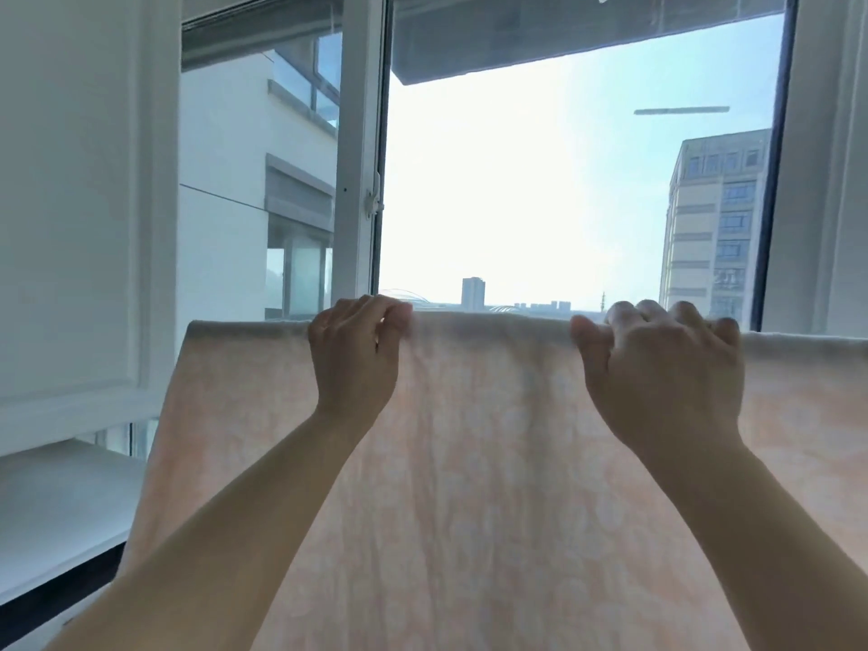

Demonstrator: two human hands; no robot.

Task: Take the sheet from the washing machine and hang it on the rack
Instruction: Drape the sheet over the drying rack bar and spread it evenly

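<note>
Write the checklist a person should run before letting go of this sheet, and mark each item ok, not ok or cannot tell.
1. Left hand grips the top fold of the sheet: ok.
2. Right hand grips the top fold: ok.
3. Top edge runs level between the hands: ok.
4. Rack bar sits under the fold: cannot tell, the cloth hides it.
5. Sheet hangs flat, no bunching: ok in the part in view.
6. Lower hem clears the floor: cannot tell, out of view.

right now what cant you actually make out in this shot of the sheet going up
- Rack: head view, hidden under the sheet draped across its top edge.
- Fingertips of the left hand and right hand: curled over the fold, behind the fabric.
- Sheet's right end and bottom hem: cut off by the frame edges.
- Washing machine: not in view.
- Sheet's print: washed out by backlight from the window.
</note>
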